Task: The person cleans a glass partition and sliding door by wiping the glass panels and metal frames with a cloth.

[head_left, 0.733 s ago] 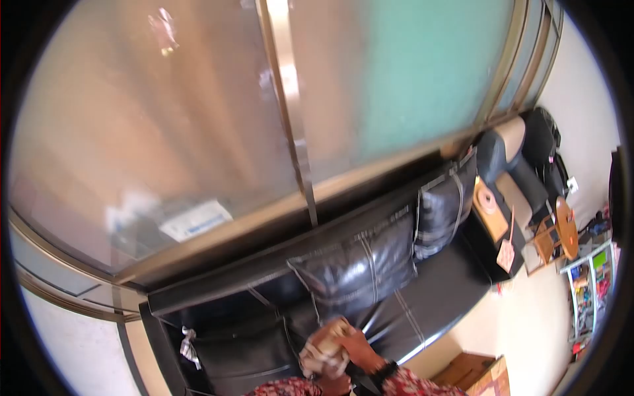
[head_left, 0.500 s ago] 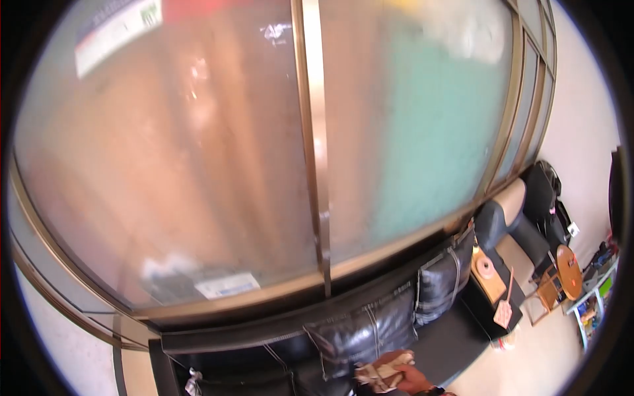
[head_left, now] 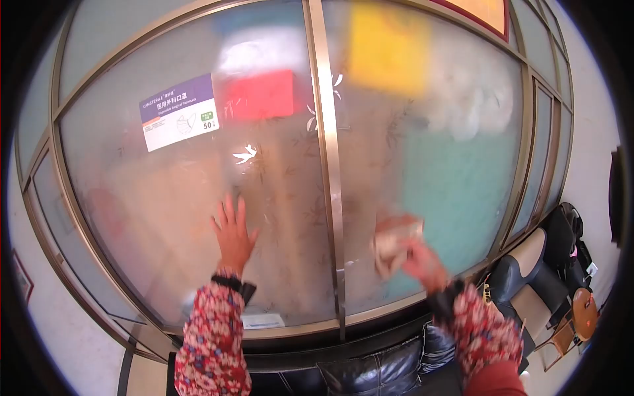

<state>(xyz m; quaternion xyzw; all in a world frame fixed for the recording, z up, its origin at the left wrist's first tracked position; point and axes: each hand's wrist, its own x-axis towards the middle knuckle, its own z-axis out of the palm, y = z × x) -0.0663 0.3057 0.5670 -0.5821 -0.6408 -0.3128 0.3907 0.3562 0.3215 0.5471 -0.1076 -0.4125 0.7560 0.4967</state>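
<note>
My left hand [head_left: 234, 232] is raised before the left frosted glass pane [head_left: 158, 198], fingers spread and nothing in it. Whether its palm touches the glass I cannot tell. On the other side of the metal upright [head_left: 328, 145], my right hand [head_left: 424, 265] grips a brownish cloth [head_left: 395, 243] at the right frosted pane [head_left: 370, 165]. Motion blurs that hand and the cloth. Both sleeves are red and flowered, with dark cuffs. A white and purple mask-box panel [head_left: 178, 112] shows on the left pane, above my left hand.
Below the glass runs a black leather sofa [head_left: 290, 383] with shiny black cushions [head_left: 376, 369]. At the right stand a grey and beige chair [head_left: 522, 270] and a round wooden stool [head_left: 584, 313]. A white card [head_left: 263, 321] lies low behind the left pane.
The view has tilted up from the sofa to the glass. My right hand has risen with the cloth from above the sofa to the right pane. My left hand has come into view.
</note>
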